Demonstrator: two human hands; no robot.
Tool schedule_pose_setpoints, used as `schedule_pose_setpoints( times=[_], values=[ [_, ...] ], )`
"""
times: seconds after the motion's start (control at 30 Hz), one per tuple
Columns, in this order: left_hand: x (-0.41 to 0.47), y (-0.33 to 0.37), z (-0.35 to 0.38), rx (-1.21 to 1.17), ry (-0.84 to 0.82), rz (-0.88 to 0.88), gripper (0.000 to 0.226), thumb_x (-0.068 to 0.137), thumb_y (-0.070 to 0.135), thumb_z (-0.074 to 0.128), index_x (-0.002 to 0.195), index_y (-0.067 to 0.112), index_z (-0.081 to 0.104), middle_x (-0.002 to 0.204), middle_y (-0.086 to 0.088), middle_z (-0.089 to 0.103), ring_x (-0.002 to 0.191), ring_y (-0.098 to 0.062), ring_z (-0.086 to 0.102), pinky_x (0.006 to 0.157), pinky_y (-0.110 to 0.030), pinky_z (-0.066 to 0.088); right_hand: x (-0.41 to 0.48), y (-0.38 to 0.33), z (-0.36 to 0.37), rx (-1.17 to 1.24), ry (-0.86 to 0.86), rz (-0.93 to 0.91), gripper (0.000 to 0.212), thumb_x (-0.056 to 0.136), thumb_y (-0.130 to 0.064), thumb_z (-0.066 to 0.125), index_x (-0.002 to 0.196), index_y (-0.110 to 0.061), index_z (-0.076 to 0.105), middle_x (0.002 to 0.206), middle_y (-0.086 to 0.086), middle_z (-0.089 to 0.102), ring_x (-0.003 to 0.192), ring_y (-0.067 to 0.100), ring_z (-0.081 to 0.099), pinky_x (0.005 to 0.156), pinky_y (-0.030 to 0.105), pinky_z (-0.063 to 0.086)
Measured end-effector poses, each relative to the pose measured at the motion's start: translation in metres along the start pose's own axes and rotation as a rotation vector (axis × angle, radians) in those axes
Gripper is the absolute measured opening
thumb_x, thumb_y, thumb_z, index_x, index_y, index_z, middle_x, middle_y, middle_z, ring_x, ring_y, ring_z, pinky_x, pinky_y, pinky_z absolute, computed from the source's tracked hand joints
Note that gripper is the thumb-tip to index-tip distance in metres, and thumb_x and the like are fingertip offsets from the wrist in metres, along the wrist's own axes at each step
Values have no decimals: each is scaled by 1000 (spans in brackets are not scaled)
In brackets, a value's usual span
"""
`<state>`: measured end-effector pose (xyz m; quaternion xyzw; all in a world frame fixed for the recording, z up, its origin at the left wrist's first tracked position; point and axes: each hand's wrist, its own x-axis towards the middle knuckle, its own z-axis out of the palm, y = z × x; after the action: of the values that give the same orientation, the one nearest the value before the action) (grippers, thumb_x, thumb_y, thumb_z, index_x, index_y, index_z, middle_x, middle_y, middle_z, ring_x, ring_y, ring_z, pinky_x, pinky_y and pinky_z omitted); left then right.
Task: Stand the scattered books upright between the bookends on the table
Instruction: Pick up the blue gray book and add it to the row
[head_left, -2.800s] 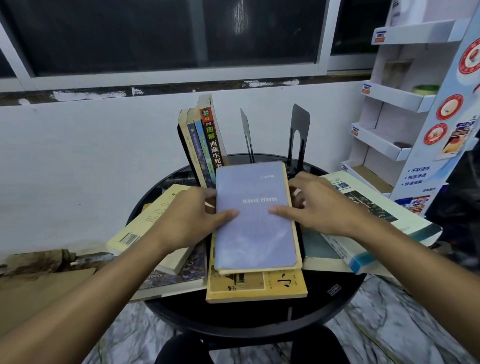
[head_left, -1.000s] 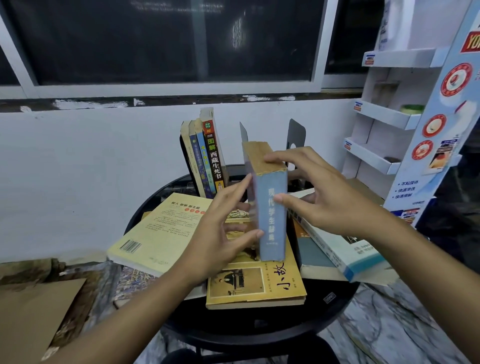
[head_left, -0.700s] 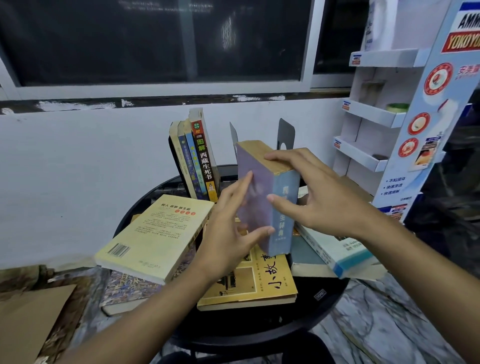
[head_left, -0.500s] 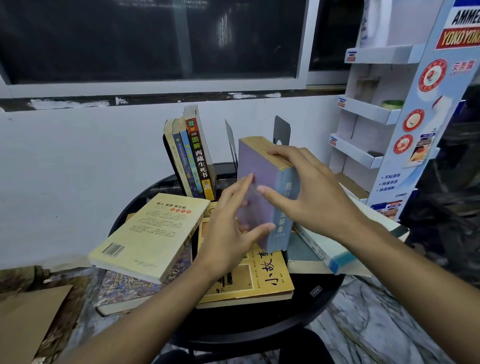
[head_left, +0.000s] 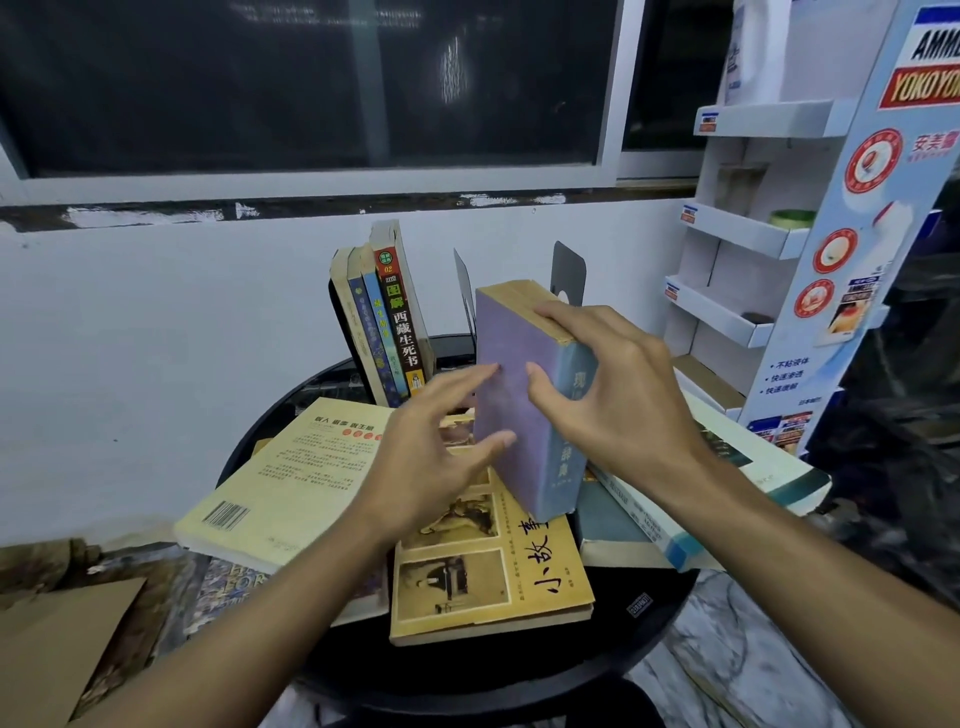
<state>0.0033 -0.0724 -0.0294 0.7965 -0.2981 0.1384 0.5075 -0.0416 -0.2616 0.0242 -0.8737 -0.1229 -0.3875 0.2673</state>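
Bookends stand behind purple book; right grip clasps it, left grip open alongside

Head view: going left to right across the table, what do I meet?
Yellow barcode book → upright books → purple book, gripped by the right hand → white-and-blue book → display rack.

Your left hand, bare, fingers slim, nails short, your right hand, bare as well, knuckles and tendons ridging its back, your left forearm and right forearm, both bare to the frame's edge, wrists narrow
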Motion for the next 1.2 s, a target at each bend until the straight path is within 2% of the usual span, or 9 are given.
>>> schedule_pose_setpoints(
  times=[0.13,0.27,0.4,0.47,0.6,0.7,0.8,0.93,1.2],
  values=[
    [28,-6,-30,185,109,31,55,89,20,77,139,34,59,130,31,52,115,9,55,96,-21,55,9,-3,5,9,-1,-8,49,87,-27,73,135,-24,62,117,-4,66,100,11,63,88,21,49],
    [64,-15,-59,381,184,53,57,90,22,75,144,24,56,144,10,55,128,1,44,113,-35,44,21,-4,11,13,3,-17,49,88,-26,73,135,-22,63,118,-5,66,100,8,61,87,18,46],
    [100,-20,-81,549,128,45,66,90,20,76,150,18,49,155,-2,47,145,-17,41,120,-43,36,39,-4,21,-1,-14,-12,49,88,-29,71,136,-23,61,116,-4,66,99,11,61,88,24,49],
    [116,-24,-88,611,103,45,68,90,20,76,151,17,46,157,-4,45,146,-22,40,119,-46,37,49,-5,28,-15,-27,-18,51,88,-30,69,138,-23,60,117,-2,66,101,12,61,91,27,49],
    [141,-29,-95,689,54,23,68,90,22,75,151,18,46,157,-4,45,143,-27,43,109,-48,48,68,-4,43,-17,-47,-9,52,88,-32,67,138,-23,59,120,2,67,106,19,63,95,44,52],
    [153,-29,-99,711,27,26,52,88,21,78,135,16,56,139,-6,59,126,-29,56,92,-45,55,82,-3,54,-21,-67,-6,49,88,-32,66,137,-24,60,112,3,66,100,21,61,92,42,52],
    [162,-34,-102,745,9,-12,44,86,20,79,124,16,56,126,-7,65,113,-28,63,84,-45,59,95,-3,65,-23,-93,7,48,89,-33,65,136,-28,59,111,3,64,100,24,60,91,38,49],
    [169,-44,-106,752,-8,-54,40,86,22,79,121,18,59,123,-6,67,109,-28,65,84,-47,60,113,-1,81,-41,-110,6,47,90,-34,64,136,-28,60,113,3,64,104,25,59,89,33,45],
    [176,-54,-110,708,-13,-41,31,85,22,81,109,18,62,116,-5,69,103,-24,66,84,-43,60,136,6,111,-82,-120,17,49,91,-34,64,138,-24,58,123,7,63,113,30,58,93,37,47]
  ],
)
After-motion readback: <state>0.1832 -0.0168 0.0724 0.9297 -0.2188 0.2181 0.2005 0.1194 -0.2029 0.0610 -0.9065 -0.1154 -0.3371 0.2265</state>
